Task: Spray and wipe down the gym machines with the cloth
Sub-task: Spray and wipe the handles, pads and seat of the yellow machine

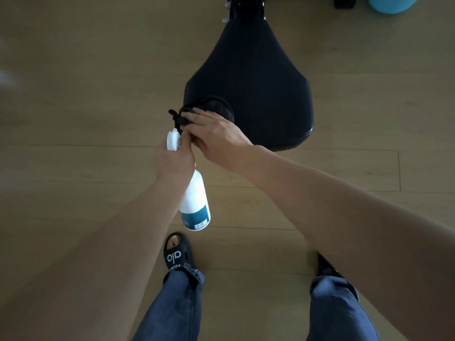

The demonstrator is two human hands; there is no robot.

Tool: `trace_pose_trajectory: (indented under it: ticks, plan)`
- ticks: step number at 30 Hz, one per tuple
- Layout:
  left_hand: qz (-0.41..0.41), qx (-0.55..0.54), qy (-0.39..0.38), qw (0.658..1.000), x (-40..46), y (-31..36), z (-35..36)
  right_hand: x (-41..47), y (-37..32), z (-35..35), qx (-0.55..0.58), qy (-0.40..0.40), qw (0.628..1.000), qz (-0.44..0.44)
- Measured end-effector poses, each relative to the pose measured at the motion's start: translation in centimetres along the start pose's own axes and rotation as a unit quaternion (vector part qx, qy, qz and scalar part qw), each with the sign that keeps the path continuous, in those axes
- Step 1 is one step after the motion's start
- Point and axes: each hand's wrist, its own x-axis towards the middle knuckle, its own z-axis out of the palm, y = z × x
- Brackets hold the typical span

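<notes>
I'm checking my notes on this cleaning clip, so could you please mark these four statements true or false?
1. The left hand holds a white spray bottle. True.
2. The right hand is empty. False: it holds a black cloth.
3. The cloth lies on the wooden floor. False: it is at the near edge of the black padded seat.
4. The person wears black slides and blue jeans. True.

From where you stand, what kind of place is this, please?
Probably a home gym or small fitness room: a black padded machine seat on a dark frame, a wood-look floor, and a turquoise rounded thing, perhaps an exercise ball.
</notes>
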Motion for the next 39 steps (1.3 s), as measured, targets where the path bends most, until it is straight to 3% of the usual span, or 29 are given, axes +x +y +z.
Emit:
trace_pose_trajectory:
  ticks: [4,8,11,15,19,23,27,35,39]
  plan:
    - [-0.039,0.012,-0.026,0.999,-2.4,0.1,-0.3,-4.4,2.2,-0.9,-0.014,0.032,0.998,-0.059]
    - [-0.093,0.007,-0.031,0.995,-3.9,1.2,0.3,-8.8,5.6,-2.6,-0.033,0.072,0.995,-0.065]
    - [-0.134,0.024,-0.050,0.989,-4.2,2.6,1.9,-12.2,8.3,-3.5,-0.039,0.120,0.992,-0.007]
    - [-0.107,-0.002,-0.040,0.993,-4.2,3.9,4.1,-14.4,9.3,-3.4,-0.025,0.193,0.978,0.079]
    - [-0.108,-0.003,-0.050,0.993,-3.7,4.6,5.7,-12.8,8.2,-2.4,0.039,0.254,0.942,0.217]
    - [-0.117,0.007,-0.041,0.992,-3.2,5.1,6.1,-9.5,9.3,-5.2,0.098,0.185,0.915,0.346]
    - [-0.085,0.024,-0.034,0.995,-3.7,5.3,6.0,-6.6,12.6,-8.1,0.117,0.137,0.911,0.372]
    - [-0.080,0.006,-0.017,0.997,-3.9,5.1,6.5,-5.5,14.0,-9.0,0.278,0.175,0.802,0.500]
    - [-0.095,-0.002,-0.028,0.995,-4.1,5.8,6.2,-7.6,11.1,-7.5,0.282,0.192,0.766,0.545]
